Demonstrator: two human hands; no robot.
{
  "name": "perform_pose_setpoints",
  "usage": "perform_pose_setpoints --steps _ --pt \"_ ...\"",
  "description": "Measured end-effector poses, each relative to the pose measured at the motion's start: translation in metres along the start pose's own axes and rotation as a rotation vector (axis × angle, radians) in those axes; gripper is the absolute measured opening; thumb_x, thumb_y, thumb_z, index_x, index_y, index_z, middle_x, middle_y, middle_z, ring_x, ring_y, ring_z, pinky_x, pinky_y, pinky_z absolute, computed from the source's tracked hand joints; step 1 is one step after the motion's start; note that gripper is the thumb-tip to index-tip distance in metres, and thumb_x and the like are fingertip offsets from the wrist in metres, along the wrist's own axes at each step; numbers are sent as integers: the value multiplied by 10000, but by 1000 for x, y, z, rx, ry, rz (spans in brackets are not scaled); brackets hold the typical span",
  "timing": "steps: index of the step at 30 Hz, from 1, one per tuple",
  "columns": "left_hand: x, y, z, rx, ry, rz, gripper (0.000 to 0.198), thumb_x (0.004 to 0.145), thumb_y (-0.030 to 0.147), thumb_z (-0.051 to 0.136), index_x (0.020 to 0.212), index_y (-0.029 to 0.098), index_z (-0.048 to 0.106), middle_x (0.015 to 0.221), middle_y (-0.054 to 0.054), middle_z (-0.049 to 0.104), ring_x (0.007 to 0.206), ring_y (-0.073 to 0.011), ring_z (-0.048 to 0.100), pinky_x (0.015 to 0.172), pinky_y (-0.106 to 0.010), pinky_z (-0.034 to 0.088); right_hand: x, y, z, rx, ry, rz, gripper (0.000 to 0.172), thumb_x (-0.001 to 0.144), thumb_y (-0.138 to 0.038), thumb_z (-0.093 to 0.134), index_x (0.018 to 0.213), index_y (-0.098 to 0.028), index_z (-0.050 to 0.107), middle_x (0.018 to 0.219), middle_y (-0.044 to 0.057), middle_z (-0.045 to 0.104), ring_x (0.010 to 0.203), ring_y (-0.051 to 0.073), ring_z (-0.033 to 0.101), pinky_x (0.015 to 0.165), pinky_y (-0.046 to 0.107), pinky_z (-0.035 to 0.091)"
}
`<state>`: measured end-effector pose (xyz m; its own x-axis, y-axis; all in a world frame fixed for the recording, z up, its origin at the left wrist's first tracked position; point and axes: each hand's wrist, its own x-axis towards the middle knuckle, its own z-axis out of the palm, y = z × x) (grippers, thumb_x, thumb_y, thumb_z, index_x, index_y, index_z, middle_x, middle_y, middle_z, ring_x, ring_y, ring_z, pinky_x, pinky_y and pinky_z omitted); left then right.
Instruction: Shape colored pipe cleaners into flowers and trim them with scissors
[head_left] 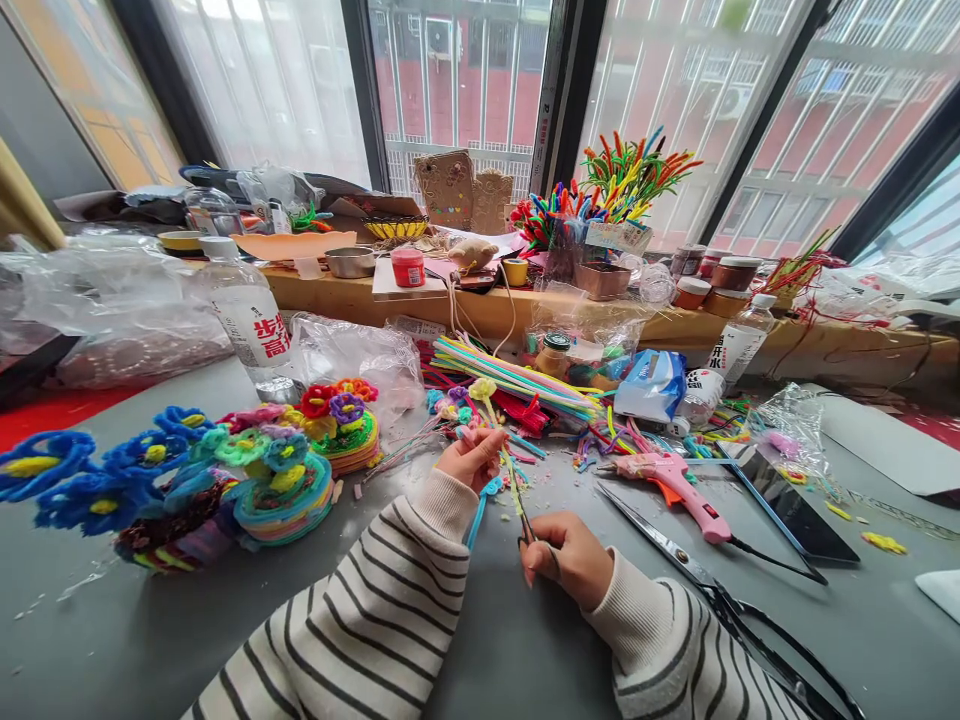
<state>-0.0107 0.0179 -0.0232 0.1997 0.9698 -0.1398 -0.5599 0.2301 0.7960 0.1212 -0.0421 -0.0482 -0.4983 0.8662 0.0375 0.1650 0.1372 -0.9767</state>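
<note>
My left hand (471, 458) is closed in a pinch on a pale yellow pipe cleaner (514, 482), which slants down toward my right hand. My right hand (566, 560) grips a small pair of scissors (525, 524), its blades pointing up along the pipe cleaner; whether they touch it I cannot tell. Just above my left fingers shows a pale yellow fuzzy flower (484, 389); its link to the held piece is unclear. Under and around my hands lie small fluffy scraps and a light blue pipe cleaner (475, 522).
Left stand pots of pipe-cleaner flowers (285, 495) and a water bottle (244, 325). Behind my hands lies a bundle of coloured pipe cleaners (517, 375). To the right are a pink glue gun (679, 490), large scissors (690, 568) and a phone (795, 505). A cluttered wooden ledge (337, 298) runs along the window.
</note>
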Motion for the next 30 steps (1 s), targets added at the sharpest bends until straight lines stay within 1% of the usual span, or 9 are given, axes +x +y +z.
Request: perform_pose_setpoints --steps 4,7,9,12,16,18,21,26,30 --pt "-2 2 1 -49 4 78 241 456 254 710 543 125 526 375 85 374 322 8 302 305 -116 240 1 1 2 18 92 72 548 513 -670 480 364 -159 351 352 -36 410 360 53 316 368 196 210" --pt "-2 4 2 -53 10 90 227 471 246 703 549 124 528 380 82 387 318 8 304 303 -119 237 2 3 0 11 129 58 554 517 -678 468 357 -165 332 348 -33 403 358 54 318 372 200 211" --pt "-1 5 2 -59 19 88 223 477 246 699 544 125 524 395 77 414 311 10 308 300 -121 236 2 3 -2 10 98 -2 575 545 -703 405 369 -155 387 352 -35 374 364 55 309 382 205 215" --pt "2 4 0 -57 27 73 247 442 260 712 515 130 515 396 76 433 289 13 297 286 -127 217 0 0 -4 5 -14 -68 677 560 -751 264 454 -124 498 367 -49 317 356 49 270 372 200 196" --pt "1 0 0 -13 -47 10 254 412 276 723 536 130 557 359 87 373 293 7 303 294 -131 211 -3 -5 -2 -34 -133 -65 739 576 -751 217 528 -97 558 388 -39 343 358 48 300 370 189 215" --pt "-1 -2 1 31 -86 -21 250 424 284 718 543 123 568 367 76 392 303 6 315 302 -131 217 -3 -5 -2 -45 -132 -77 730 580 -746 231 514 -96 558 387 -34 352 368 54 323 378 191 225" --pt "-4 -4 2 64 -100 -32 254 421 293 718 530 121 566 367 66 423 304 6 316 310 -132 228 -2 -2 -2 -42 -113 -82 688 590 -728 278 475 -104 543 370 -38 337 360 54 317 376 196 212" --pt "-3 -1 2 26 -75 -27 236 437 280 715 543 125 572 323 80 380 307 1 313 321 -122 235 -2 -1 -2 1 -106 -74 674 590 -729 275 460 -113 518 364 -46 325 343 45 294 364 193 203" --pt "-2 2 1 -22 -38 -28 278 389 283 733 537 125 557 325 88 368 299 4 297 310 -122 218 -2 -4 -1 -4 -158 -82 721 571 -752 221 520 -106 538 392 -46 338 362 46 294 369 186 214"
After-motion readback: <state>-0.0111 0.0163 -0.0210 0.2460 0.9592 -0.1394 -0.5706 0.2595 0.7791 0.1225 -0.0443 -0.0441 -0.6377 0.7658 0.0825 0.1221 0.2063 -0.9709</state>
